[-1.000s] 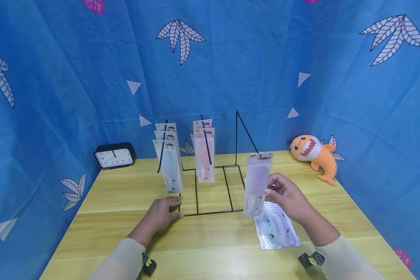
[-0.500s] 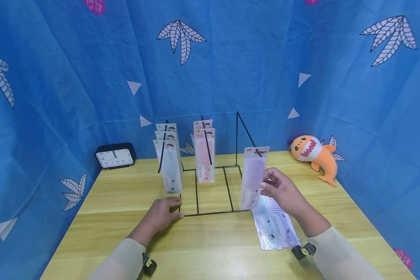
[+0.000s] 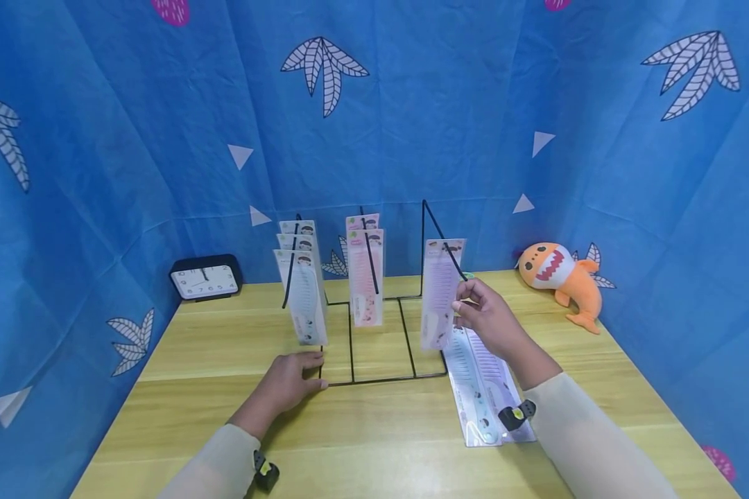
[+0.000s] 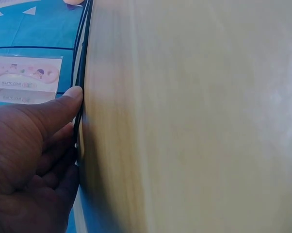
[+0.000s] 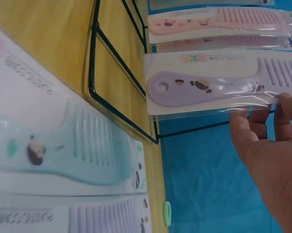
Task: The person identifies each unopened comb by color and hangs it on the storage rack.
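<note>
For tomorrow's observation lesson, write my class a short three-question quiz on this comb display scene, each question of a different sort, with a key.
1. True or false: the right hand pinches a packaged purple comb at the rightmost hook of the wire rack.
2. What does the left hand touch? A the clock, B the rack's front left corner, C the toy shark.
3. Fill in: on the table beside the rack lie more packaged ____.

Key
1. True
2. B
3. combs
</note>
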### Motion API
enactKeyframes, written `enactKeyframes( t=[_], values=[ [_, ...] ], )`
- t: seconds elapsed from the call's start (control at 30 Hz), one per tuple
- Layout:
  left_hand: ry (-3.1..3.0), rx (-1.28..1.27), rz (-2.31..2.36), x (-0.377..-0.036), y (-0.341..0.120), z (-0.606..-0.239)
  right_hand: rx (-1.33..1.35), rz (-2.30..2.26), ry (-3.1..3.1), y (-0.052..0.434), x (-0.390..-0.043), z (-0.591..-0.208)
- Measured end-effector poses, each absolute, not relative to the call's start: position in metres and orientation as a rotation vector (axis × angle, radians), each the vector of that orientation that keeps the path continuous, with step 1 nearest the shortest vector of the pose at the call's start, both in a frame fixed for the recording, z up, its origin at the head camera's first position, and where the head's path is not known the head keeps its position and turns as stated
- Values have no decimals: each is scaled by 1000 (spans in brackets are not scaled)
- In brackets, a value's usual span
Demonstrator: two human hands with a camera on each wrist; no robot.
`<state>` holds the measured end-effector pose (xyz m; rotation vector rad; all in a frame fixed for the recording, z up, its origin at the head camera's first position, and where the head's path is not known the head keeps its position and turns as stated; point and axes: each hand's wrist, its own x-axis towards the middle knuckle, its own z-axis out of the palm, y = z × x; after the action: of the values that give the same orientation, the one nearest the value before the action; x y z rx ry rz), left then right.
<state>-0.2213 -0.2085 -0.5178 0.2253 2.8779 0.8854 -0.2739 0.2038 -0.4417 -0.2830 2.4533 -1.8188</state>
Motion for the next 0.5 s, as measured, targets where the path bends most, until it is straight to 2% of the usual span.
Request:
enactKeyframes(
  t=[0.5],
  values=[
    [2875, 217, 900, -221, -210, -517, -211, -1945, 2383, 187, -315, -441]
  ],
)
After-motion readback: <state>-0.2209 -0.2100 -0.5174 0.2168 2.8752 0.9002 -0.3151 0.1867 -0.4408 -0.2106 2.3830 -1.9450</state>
